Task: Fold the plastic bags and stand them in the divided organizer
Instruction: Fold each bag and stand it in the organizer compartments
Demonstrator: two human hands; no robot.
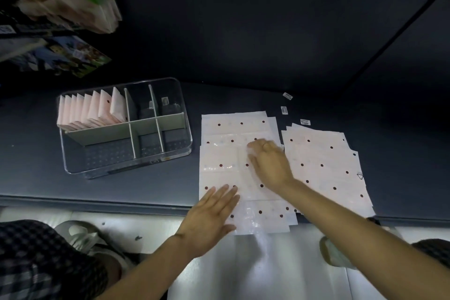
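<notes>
**Bag pinned flat for folding**

Under both hands lies one dotted bag [226, 168], spread on the table [97, 185] with its near edge hanging over the front. Left hand [209, 217] presses flat, fingers straight, likely to pin the near corner. Right hand [270, 163] rests on the middle, fingers bent slightly; whether it pinches plastic I cannot tell. A second bag [233, 122] shows beyond, a loose pile [326, 165] lies right. Left stands the organizer [185, 126], eight folded bags [90, 112] upright in one of six compartments.
</notes>
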